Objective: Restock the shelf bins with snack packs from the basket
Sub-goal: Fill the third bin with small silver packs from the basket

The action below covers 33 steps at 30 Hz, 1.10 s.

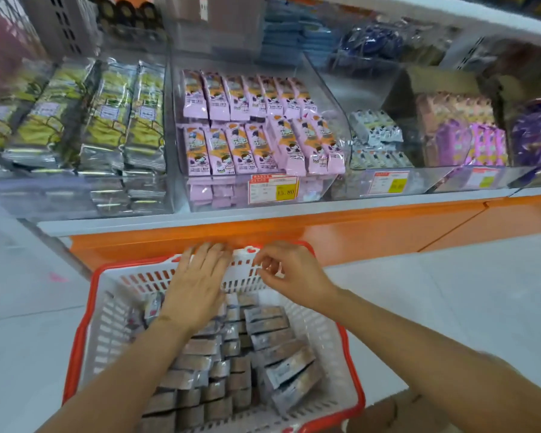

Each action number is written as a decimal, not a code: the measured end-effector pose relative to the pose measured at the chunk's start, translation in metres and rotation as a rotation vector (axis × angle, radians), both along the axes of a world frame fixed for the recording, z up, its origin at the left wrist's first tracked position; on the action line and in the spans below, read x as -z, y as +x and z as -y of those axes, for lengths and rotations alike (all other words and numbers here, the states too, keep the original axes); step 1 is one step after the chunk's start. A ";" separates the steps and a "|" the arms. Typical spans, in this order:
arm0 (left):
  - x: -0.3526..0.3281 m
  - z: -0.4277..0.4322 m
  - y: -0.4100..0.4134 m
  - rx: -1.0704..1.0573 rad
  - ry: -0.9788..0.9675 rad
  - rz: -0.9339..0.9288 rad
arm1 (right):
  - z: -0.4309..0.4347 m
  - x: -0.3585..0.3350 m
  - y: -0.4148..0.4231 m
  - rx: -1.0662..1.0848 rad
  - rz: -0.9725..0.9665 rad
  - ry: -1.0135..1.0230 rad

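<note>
A white basket with a red rim (85,310) stands on the floor below the shelf, filled with several brown-and-grey snack packs (275,339). My left hand (197,282) hovers flat over the basket's far wall, fingers straight and spread, holding nothing. My right hand (288,273) is beside it at the far rim with fingers loosely curled, and nothing shows in its grasp. Above, a clear shelf bin (334,98) holds rows of pink snack packs (247,126).
Green-and-silver packs (107,120) fill the bin on the left. Grey-white packs (375,129) and purple packs (475,142) sit in bins on the right. An orange shelf base (372,235) runs behind the basket. Price tags (275,189) hang on the bin fronts.
</note>
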<state>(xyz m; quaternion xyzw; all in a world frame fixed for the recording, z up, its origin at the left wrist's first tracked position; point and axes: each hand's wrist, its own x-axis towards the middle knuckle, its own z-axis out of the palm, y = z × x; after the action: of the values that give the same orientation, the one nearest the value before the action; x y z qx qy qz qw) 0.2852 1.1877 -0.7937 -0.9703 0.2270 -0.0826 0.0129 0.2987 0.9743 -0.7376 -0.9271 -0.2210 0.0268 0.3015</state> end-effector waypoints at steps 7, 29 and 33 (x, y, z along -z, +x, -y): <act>0.058 -0.032 -0.004 -0.127 0.037 -0.133 | -0.014 0.106 -0.021 -0.070 -0.439 -0.472; 0.056 -0.028 -0.007 -0.177 0.183 -0.174 | -0.021 0.133 -0.017 -0.011 -0.519 -0.752; 0.033 -0.017 -0.007 -0.147 0.193 -0.159 | -0.007 0.096 -0.016 0.011 -0.423 -0.463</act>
<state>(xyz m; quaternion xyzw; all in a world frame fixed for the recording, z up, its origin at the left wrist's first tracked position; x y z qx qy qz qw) 0.2786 1.2052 -0.8266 -0.9821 0.1623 0.0179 0.0943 0.2826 0.9817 -0.8332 -0.9461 -0.1363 0.2673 0.1216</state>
